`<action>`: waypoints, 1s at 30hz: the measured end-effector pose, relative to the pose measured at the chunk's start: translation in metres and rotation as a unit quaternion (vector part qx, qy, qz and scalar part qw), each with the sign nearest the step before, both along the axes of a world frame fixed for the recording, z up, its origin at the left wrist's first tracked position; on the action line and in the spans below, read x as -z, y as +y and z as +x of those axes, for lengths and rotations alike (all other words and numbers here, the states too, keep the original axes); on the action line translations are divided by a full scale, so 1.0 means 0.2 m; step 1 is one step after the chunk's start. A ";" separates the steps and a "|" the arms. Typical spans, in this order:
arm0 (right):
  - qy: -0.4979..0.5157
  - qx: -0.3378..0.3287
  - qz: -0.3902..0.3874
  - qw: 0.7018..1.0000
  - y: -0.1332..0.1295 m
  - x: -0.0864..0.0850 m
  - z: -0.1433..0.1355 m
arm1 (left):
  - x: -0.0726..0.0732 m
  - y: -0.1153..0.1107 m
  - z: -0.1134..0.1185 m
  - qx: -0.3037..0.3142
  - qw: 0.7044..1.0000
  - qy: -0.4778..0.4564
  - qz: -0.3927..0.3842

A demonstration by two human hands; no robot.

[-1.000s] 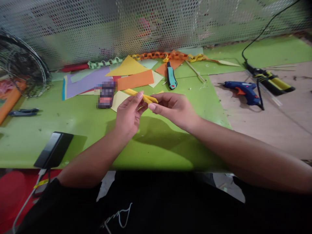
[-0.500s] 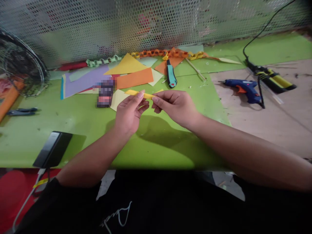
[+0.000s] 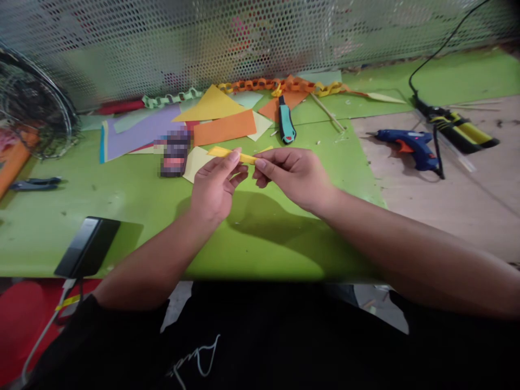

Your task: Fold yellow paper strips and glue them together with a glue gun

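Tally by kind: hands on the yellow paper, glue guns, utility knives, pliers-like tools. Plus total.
Hands on the yellow paper: 2 (left hand, right hand)
Blue glue gun: 1
Teal utility knife: 1
Pliers-like tools: 2 (yellow-and-black one, dark one)
Total: 6
Pixelated item left out: unidentifiable.

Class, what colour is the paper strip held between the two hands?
The paper strip is yellow, seen best in the head view.

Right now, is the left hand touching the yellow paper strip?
Touching. The head view shows the left hand pinching the yellow paper strip, its thumb lying across the top.
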State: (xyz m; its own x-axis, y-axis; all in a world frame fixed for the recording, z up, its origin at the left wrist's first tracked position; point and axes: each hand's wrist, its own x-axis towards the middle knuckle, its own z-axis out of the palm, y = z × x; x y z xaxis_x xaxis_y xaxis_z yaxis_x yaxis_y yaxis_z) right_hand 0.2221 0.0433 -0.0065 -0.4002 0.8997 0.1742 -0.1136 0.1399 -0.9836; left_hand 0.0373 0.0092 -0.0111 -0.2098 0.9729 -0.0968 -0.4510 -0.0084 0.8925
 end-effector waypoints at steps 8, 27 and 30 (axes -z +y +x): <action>-0.018 -0.004 0.023 1.000 0.00 -0.01 0.00 | 0.00 0.00 0.00 -0.001 1.000 0.002 0.007; -0.027 -0.010 0.027 0.999 -0.01 -0.03 0.00 | 0.07 0.02 0.01 0.033 0.997 0.012 0.072; -0.042 0.013 0.057 0.997 -0.01 -0.03 0.00 | 0.06 0.02 0.00 0.032 0.997 0.027 0.064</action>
State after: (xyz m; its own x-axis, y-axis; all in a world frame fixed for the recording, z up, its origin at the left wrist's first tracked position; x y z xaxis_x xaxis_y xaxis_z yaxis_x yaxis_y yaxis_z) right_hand 0.2221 0.0412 -0.0015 -0.3941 0.8863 0.2432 -0.0272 0.2532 -0.9670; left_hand 0.0380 0.0131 -0.0222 -0.1493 0.9880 0.0388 -0.4062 -0.0971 0.9086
